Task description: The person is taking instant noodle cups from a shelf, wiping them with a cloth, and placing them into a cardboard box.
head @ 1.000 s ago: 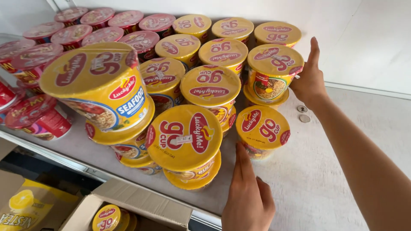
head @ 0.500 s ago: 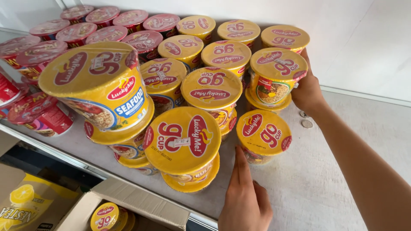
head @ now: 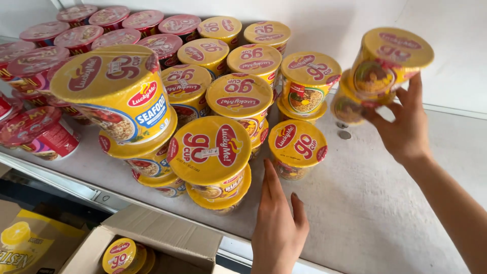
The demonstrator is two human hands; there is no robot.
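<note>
Gripping a stack of two yellow noodle cups [head: 378, 76], the right hand [head: 403, 127] holds them tilted in the air, clear of the shelf [head: 385, 213]; its fingers wrap the side of the upper cup, and the lower cup sits behind the thumb side. Below that hand, two small coins [head: 344, 130] lie on the shelf, and to its left another yellow pair [head: 308, 86] stands stacked.

The left hand [head: 276, 228] rests on the shelf near its front edge, fingers stretched out and together, holding nothing. Its fingertips [head: 268, 170] lie between a front stack of yellow cups [head: 215, 160] on its left and a single yellow cup [head: 297, 148] just beyond to its right; whether they touch the stack I cannot tell.

Farther left of this hand stand taller yellow stacks [head: 122, 101] and, beyond them, red-lidded cups [head: 76, 35]. Below the hand, under the shelf edge, an open cardboard box [head: 152, 236] holds a yellow cup [head: 119, 255].
</note>
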